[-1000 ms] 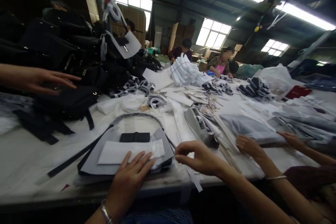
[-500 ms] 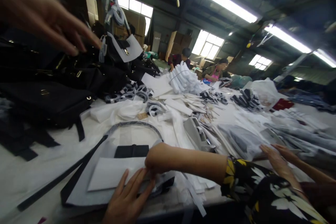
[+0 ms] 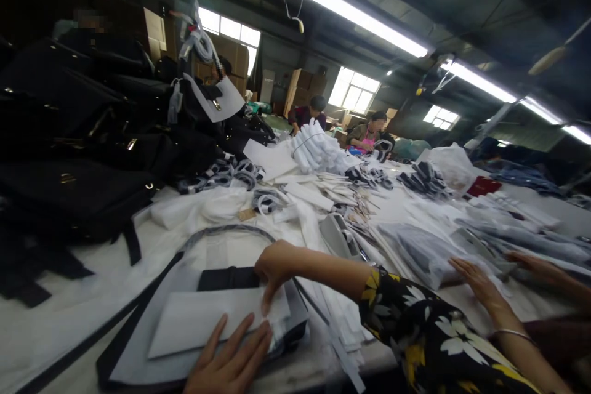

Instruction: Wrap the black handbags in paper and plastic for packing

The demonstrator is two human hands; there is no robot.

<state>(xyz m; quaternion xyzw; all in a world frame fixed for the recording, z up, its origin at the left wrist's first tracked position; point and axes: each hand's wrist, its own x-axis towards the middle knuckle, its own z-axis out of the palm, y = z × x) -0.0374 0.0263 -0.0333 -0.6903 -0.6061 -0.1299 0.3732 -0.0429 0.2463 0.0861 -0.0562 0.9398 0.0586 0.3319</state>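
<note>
Since 0.5 s ago: another person's blurred arm at upper left is gone from view; right hand has risen a little, knuckles up, fingers now pointing down at the right edge of the white sheet; left hand has slid nearer the bench edge

Left hand: open, flat, fingers spread on the sheet's near edge. Right hand: half curled, one finger down on the sheet; pinching or only pressing, cannot tell

Sheet lies in clear film on top of the grey bag, just below a black strip; bag flat at the near edge of the bench, handle arched away

Risks (judged):
- film looks slick, so the sheet may skate off centre if the left hand eases
- right forearm crosses loose white strips and could drag them over the edge
- co-worker's hands work near on the right, a bump is possible

Writing: none legible; black bags show gold fittings only, no brand readable
</note>
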